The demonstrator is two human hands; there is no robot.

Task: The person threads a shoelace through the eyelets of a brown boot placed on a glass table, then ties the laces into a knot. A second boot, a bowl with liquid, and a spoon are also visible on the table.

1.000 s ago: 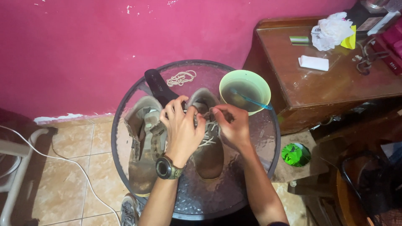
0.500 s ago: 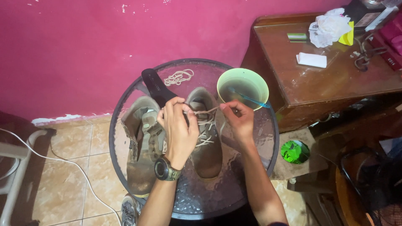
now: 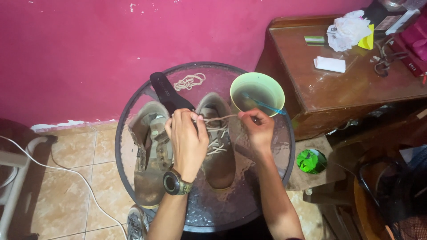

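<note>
On the round glass table against a pink wall, my left hand and right hand each have their grip pinched together on the pale lace, stretched between them above the worn brown lace-up shoe. Just beside my right hand, a light green plastic bowl holds cloudy water and a blue toothbrush. On the brown wooden cabinet lie a flat white packet and a small green box.
</note>
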